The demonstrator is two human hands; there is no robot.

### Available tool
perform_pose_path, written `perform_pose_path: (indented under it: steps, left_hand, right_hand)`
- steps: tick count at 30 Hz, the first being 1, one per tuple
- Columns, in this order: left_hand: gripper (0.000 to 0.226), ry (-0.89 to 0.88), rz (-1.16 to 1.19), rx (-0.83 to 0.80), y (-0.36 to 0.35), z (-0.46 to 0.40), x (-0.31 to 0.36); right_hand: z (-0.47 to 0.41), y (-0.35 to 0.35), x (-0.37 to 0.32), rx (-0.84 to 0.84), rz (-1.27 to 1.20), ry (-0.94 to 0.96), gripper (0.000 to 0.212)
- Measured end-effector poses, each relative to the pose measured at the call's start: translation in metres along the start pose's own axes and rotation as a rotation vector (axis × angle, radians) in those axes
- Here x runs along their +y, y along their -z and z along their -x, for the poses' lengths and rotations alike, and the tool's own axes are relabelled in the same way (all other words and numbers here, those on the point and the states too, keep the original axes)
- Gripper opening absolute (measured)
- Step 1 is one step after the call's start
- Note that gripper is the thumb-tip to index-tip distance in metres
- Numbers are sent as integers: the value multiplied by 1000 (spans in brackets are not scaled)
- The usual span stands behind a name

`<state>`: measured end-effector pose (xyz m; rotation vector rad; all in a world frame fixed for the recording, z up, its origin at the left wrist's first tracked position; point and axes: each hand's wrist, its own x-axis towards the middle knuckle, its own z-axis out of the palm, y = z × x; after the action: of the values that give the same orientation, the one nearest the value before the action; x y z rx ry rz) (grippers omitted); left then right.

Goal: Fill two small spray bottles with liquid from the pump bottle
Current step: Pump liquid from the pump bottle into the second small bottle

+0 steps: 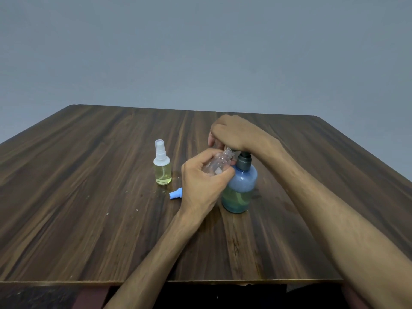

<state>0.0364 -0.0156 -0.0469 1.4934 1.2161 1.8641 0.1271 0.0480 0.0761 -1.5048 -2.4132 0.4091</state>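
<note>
Pump bottle (239, 188), blue and roughly half full of greenish liquid, stands upright on the worktop (89, 230) a little right of centre, nearer the front edge than the back. The right hand (234, 133) lies over its pump head with the fingers curled down past the spout; whether they press flat or wrap the head I cannot tell. The left hand (201, 181) grips a clear spray bottle (217, 162), uncapped and tilted, with its open neck up at the spout. It looks empty or nearly so, though the fingers hide much of it and no stream can be made out.

To the left, well apart from the hands, a second spray bottle (162, 165) stands upright with its white sprayer screwed on and yellowish liquid up to about the shoulder. A blue sprayer cap (175, 194) lies on its side on the worktop, just left of the left wrist.

By my reading the job is about half done: one bottle is filled and closed, and the other is only now at the spout. Left to do are pumping it full, setting it down and screwing on the blue cap.
</note>
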Motion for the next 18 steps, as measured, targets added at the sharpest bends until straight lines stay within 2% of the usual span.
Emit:
perform_pose_path:
  steps: [5,9,14,18]
  left_hand:
    - [19,-1,20,13,0,2,2]
    - [19,1,7,16,-1,1,0]
    - [21,-10,18,16,0,5,2]
    - [21,1,10,28,-1,4,2]
  right_hand:
    - [0,7,-1,145,-50,17,39]
    - [2,0,0,67,-40,-11,40]
    - [1,6,1,175,-43,16,34]
    - [0,1,1,89,-12,-5,31]
